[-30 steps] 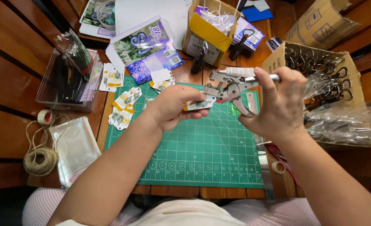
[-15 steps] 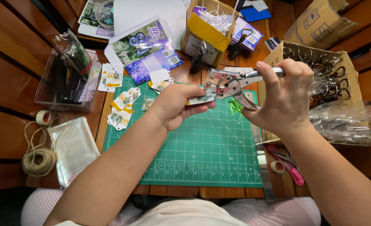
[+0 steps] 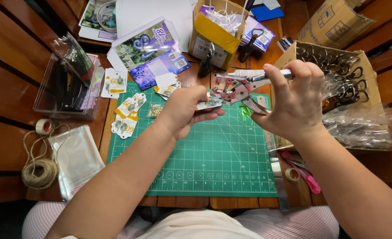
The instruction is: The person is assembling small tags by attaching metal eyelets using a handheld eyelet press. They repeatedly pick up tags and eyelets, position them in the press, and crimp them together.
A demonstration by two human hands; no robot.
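Note:
My left hand [image 3: 185,110] pinches a small printed paper tag [image 3: 208,104] above the green cutting mat [image 3: 204,163]. My right hand [image 3: 293,99] grips the handles of metal punch pliers [image 3: 235,87], whose jaws sit over the tag's edge. Both hands hover over the mat's far half. Several more printed tags [image 3: 127,115] lie at the mat's far left corner.
A clear plastic box [image 3: 67,88] stands at left, with a twine ball [image 3: 38,170], tape roll [image 3: 43,127] and clear bags [image 3: 74,157] near it. A cardboard box of metal clips [image 3: 337,66] is at right. Pink-handled scissors [image 3: 304,175] lie by a steel ruler [image 3: 278,172].
Both hands have stayed together over the mat, drifting slightly; the pliers' jaws have closed in onto the tag held in my left hand.

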